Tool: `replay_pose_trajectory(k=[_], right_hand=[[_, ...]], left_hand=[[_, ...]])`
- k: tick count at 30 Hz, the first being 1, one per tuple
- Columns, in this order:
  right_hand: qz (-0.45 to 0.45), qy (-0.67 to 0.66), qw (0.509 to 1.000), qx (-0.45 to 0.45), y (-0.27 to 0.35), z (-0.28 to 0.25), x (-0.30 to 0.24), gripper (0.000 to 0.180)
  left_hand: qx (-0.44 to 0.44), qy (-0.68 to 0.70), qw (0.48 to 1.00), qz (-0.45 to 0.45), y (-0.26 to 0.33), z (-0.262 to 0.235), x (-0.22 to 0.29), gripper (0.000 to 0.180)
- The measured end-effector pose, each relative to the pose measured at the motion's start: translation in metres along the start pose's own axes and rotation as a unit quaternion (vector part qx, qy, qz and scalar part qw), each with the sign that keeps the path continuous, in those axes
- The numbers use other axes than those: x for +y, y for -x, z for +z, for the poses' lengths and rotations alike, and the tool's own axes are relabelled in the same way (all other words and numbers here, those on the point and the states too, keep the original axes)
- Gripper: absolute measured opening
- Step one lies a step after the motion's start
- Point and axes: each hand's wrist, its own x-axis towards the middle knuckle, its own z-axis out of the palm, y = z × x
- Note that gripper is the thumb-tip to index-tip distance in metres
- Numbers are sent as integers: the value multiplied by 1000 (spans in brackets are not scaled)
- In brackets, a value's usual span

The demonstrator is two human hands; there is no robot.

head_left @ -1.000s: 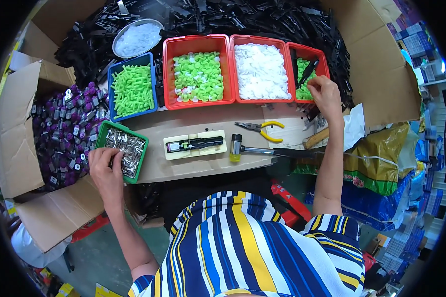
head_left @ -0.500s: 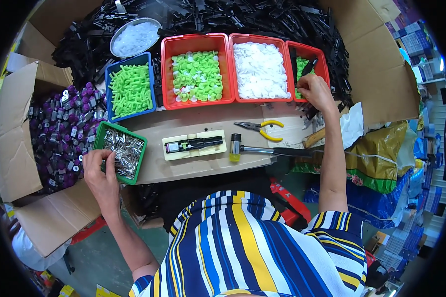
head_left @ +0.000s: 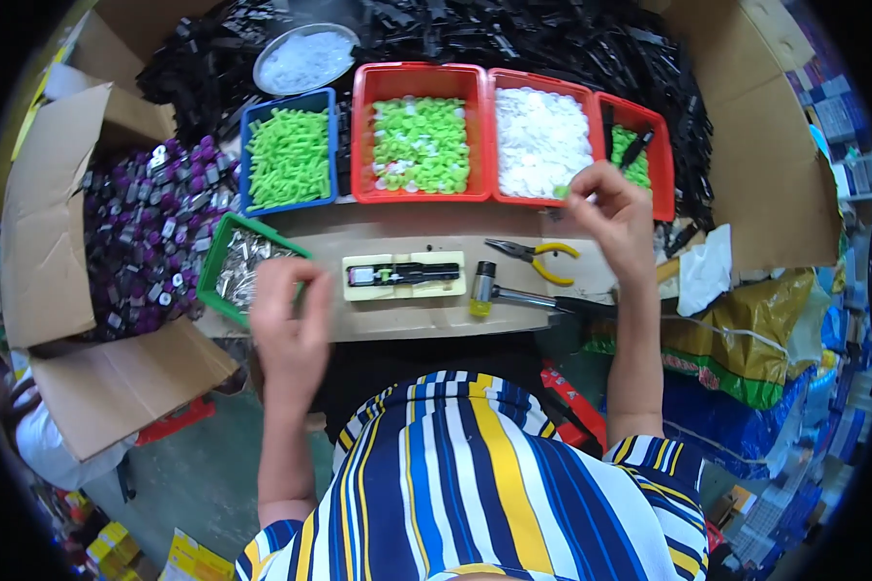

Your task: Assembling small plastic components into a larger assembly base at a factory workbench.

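My left hand (head_left: 293,315), blurred by motion, is beside the right edge of the green tray (head_left: 305,253) of metal pins (head_left: 240,263). Its thumb and fingers are closed; anything between them is too small to make out. My right hand (head_left: 615,218) pinches a small green plastic piece (head_left: 560,192) over the front edge of the red bin of white caps (head_left: 541,131). Between the hands, a cream holder (head_left: 351,292) cradles a black elongated assembly (head_left: 417,273) with a clear end and a green part inside.
Yellow-handled pliers (head_left: 552,261) and a small hammer (head_left: 481,289) lie right of the holder. Along the back stand a blue bin of green sticks (head_left: 289,155), a red bin of green caps (head_left: 421,145) and a smaller red bin (head_left: 661,174). Purple-and-grey parts (head_left: 155,232) fill a carton at left.
My right hand has left the smaller red bin, moving left with a small green piece. My left hand has moved right, off the pins. The whole view has shifted slightly.
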Motion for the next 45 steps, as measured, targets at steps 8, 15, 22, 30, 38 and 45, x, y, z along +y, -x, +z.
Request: replay_pose_trajectory(k=[8, 15, 22, 30, 38, 45], right_hand=[[-60, -59, 996, -40, 19, 103, -45, 9], [-73, -59, 995, -36, 24, 126, -61, 11], [-134, -9, 991, -25, 19, 130, -61, 12], [-237, 111, 965, 16, 22, 146, -62, 20], [-245, 79, 966, -5, 39, 133, -58, 12], [12, -178, 978, -106, 34, 133, -28, 11]], left_hand=[[9, 52, 994, 98, 1, 36, 40, 12], [22, 34, 995, 90, 6, 28, 27, 12], [34, 59, 993, 92, 3, 31, 22, 13], [63, 53, 995, 56, 8, 26, 14, 11], [41, 234, 971, -5, 14, 51, 15, 15], [27, 247, 968, 20, 19, 45, 5, 18]])
